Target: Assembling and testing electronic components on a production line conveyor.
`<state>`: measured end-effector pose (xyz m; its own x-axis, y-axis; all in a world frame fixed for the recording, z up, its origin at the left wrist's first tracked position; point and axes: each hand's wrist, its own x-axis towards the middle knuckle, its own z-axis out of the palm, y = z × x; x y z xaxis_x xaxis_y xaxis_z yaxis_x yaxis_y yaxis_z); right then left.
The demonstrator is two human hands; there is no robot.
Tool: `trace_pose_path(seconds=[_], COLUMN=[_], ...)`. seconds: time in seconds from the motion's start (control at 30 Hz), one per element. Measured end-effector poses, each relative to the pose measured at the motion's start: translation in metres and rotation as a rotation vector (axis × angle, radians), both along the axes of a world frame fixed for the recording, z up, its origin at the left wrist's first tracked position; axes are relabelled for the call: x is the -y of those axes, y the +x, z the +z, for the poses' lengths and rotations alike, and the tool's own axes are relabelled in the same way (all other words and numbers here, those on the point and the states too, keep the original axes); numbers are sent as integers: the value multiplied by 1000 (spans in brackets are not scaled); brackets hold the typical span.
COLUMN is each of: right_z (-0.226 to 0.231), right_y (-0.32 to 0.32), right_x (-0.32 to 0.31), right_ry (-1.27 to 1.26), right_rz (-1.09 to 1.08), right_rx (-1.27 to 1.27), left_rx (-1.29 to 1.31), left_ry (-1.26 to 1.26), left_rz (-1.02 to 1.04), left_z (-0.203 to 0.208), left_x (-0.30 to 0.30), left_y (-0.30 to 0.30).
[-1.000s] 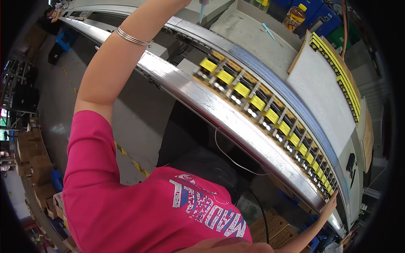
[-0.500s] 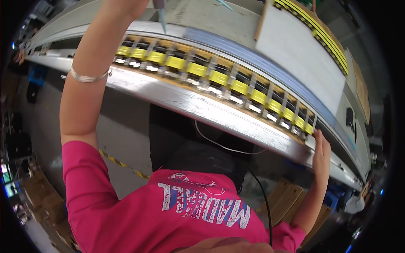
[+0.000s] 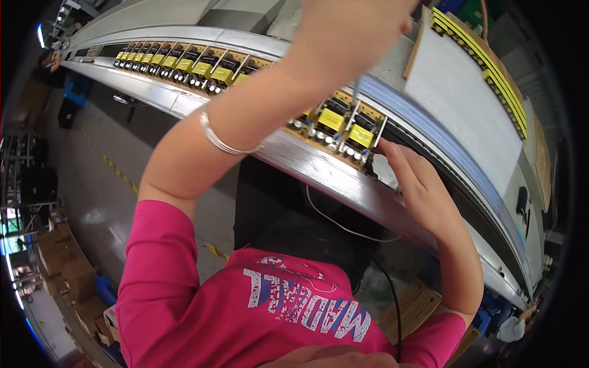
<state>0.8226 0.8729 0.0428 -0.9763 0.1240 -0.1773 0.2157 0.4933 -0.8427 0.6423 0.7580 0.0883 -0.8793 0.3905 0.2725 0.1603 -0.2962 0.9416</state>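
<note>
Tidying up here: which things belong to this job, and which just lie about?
Likely in use:
brown circuit boards with yellow blocks
silver metal rail
pale-blue pointed tip near left hand

Seemingly lying about:
brown cardboard box
small black object

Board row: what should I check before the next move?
1. Right hand at the end board: ok, fingertips by its outer edge.
2. Whole board row visible: not ok, the left forearm covers part.
3. Nozzle in view: ok, below the left hand.
4. Nozzle clear of the boards: cannot tell.
5. Left hand's grip: cannot tell, its fingers are mostly out of sight.
</note>
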Motion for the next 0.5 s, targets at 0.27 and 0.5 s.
trace_pose_path(seconds=[0.27,0.5], right_z=[-27,-27], right_y=[3,-11], right_x=[-36,-29], right_ry=[-127,-209], right_rz=[64,-74], right_rx=[14,-96], left_rx=[-73,-17], left_ry=[24,19], left_rz=[-118,-168], left_z=[-44,-54], left_x=[-54,-36], left_y=[49,24])
